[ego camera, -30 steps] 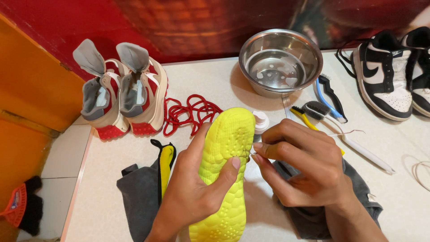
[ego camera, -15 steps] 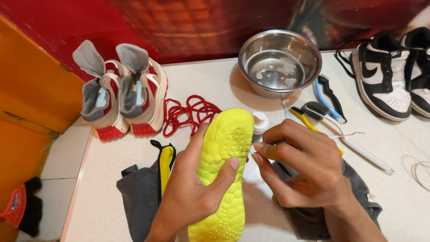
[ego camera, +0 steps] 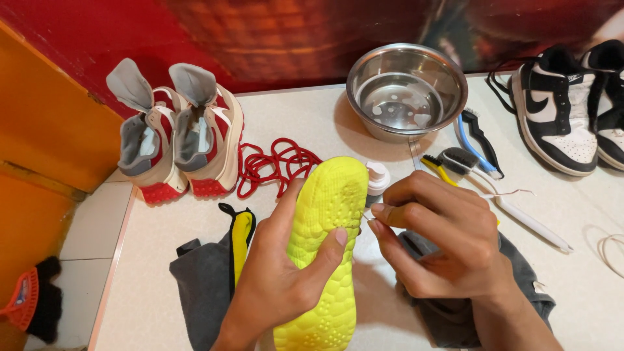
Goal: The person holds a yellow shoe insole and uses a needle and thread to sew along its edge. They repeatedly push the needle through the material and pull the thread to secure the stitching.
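My left hand (ego camera: 279, 273) grips a shoe turned sole up, its bright yellow bumpy sole (ego camera: 325, 214) facing me, thumb pressed on the sole's right side. My right hand (ego camera: 442, 240) pinches a thin metal hook tool (ego camera: 366, 214) between thumb and forefinger, its tip at the sole's right edge. A second yellow and black shoe (ego camera: 239, 237) lies beside my left hand on a grey cloth (ego camera: 201, 292).
A steel bowl (ego camera: 407, 91) stands at the back. Several brushes (ego camera: 478, 146), a small white bottle (ego camera: 377, 179), red laces (ego camera: 273, 162), a grey, white and red pair of shoes (ego camera: 182, 136) and a black and white pair (ego camera: 565, 110) lie around. Table edge on the left.
Both hands and the yellow-soled shoe stay almost in place; my right hand's fingers shift slightly at the sole's edge.
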